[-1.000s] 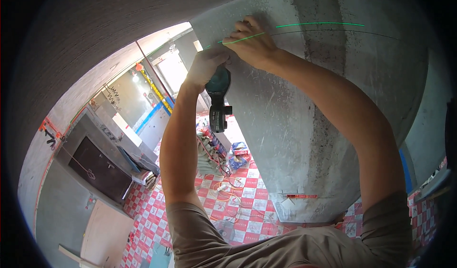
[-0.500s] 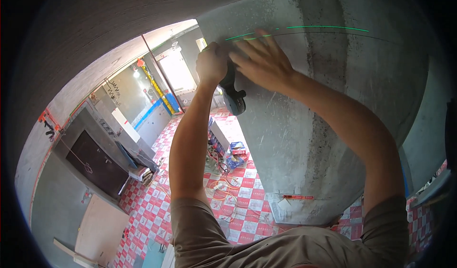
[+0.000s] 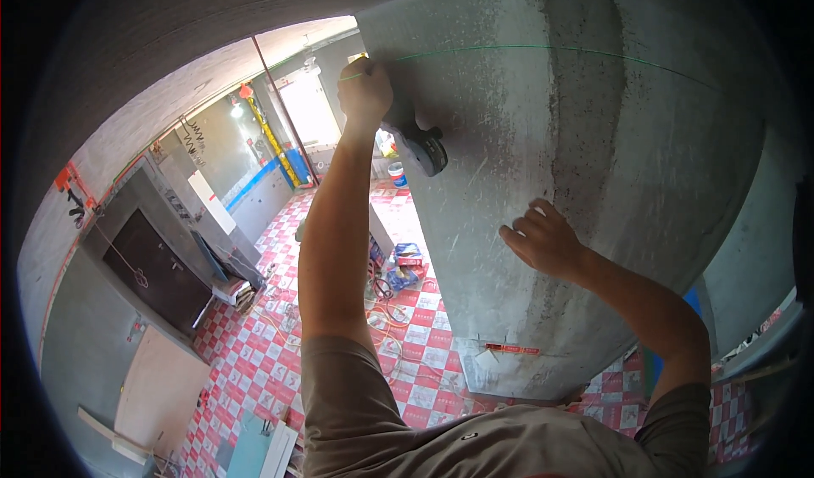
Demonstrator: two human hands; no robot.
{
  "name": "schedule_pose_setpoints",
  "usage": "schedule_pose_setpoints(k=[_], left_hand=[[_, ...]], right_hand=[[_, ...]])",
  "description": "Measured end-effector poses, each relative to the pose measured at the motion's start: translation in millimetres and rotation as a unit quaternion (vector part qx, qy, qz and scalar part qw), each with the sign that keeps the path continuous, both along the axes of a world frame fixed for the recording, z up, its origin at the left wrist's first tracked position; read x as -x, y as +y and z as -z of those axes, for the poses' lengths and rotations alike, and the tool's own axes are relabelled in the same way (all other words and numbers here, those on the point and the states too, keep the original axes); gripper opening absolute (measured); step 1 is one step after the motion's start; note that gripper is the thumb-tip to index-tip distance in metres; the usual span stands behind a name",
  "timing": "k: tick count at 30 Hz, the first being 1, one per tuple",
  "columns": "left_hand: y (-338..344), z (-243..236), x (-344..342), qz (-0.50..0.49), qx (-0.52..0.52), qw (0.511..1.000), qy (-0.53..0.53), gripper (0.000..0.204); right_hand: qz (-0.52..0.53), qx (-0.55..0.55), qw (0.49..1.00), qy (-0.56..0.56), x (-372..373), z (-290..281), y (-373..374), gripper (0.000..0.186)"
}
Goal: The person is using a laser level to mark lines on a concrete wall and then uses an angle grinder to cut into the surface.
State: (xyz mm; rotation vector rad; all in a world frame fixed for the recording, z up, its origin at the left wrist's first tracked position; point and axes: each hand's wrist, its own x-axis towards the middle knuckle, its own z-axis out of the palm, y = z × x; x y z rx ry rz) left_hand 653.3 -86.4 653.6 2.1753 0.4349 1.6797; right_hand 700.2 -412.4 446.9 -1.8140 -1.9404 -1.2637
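Left hand (image 3: 365,92): raised high, clenched around the grip of a dark power tool (image 3: 420,145), a drill or driver as far as the view shows; the tool's nose sits at the left edge of the grey concrete column (image 3: 543,190), right at the green laser line (image 3: 509,49).
Right hand (image 3: 545,240): released, holding nothing, fingers loosely curled and resting on or just off the column face, lower and to the right of the tool.
Power tool: upper left part of the column face, its body angling down and right from the left hand, pressed against or very near the concrete; whether a bit is in the wall cannot be told.
Laser line: a thin green line running level across the column near the top, passing over the left hand's knuckles.
Progress: judging from these positions, the tool is lined up on the laser line at the column's edge; no finished hole, plug or fixture shows on the face, so the work at this mark looks barely begun or in hand.
Left to do: the rest of the line to the right shows bare concrete.
Surroundings: red-and-white checked floor (image 3: 271,368) far below, cables and small boxes (image 3: 398,266) near the column foot, boards (image 3: 263,448) at lower left.
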Motion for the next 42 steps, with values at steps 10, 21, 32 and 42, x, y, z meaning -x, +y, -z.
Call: schedule_pose_setpoints(k=[10, 21, 32, 42], left_hand=[[-1.2, -4.3, 4.4, 0.022, 0.030, 0.999, -0.014, 0.020], [25.4, -11.1, 4.6, 0.066, 0.050, 0.996, 0.036, 0.018], [46.6, -10.9, -9.7, 0.082, 0.042, 0.995, 0.035, 0.016], [59.2, -10.6, -19.0, 0.119, 0.055, 0.991, 0.010, 0.016]], right_hand=[[0.009, 0.037, 0.998, 0.055, -2.1, 47.8, -32.1, 0.022], [0.012, 0.058, 0.994, 0.089, 9.5, 68.2, -35.6, 0.019], [0.024, 0.084, 0.989, 0.117, 9.6, 81.7, -36.4, 0.020], [0.023, 0.083, 0.990, 0.110, 10.7, 84.1, -34.9, 0.020]])
